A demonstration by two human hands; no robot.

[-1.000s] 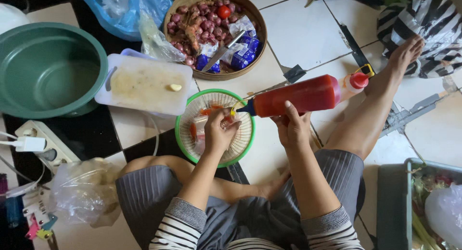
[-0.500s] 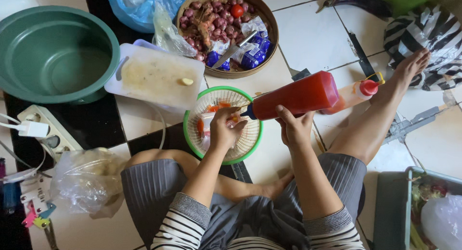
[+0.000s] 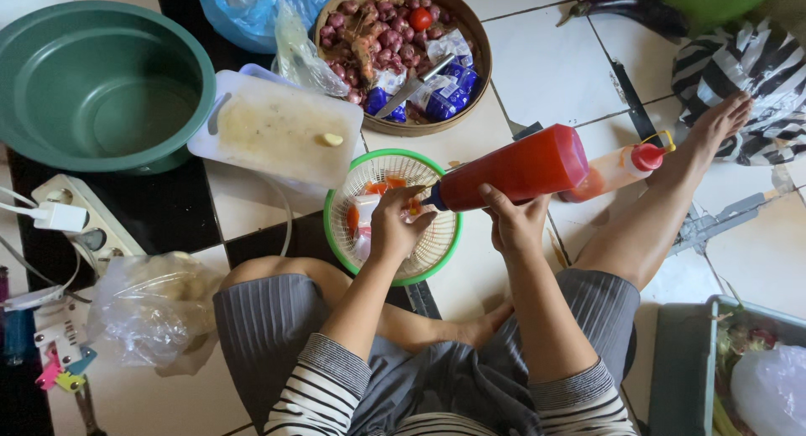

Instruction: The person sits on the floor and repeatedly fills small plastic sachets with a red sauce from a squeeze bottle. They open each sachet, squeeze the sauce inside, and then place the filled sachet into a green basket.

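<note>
Tilted lower than before, sauce bottle (image 3: 516, 169) gripped by right hand (image 3: 514, 222); left hand (image 3: 395, 226) pinches a small bag at basket (image 3: 393, 216) centre; filling step, steady squeeze needed.

A home kitchen floor (image 3: 546, 58) of white and black tiles: ahead of the hands lie a cutting board (image 3: 277, 129), a woven basket (image 3: 403, 58) of shallots, and a green basin (image 3: 96, 83).

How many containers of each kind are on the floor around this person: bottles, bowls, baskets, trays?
Sauce bottles: 2, the big red bottle gripped by the right hand, and a smaller red-capped bottle
Basins: 1, the green basin
Baskets: 2, the green-rimmed basket under the left hand, and the brown woven basket
Trays: 1, the white tray
Total: 6
</note>
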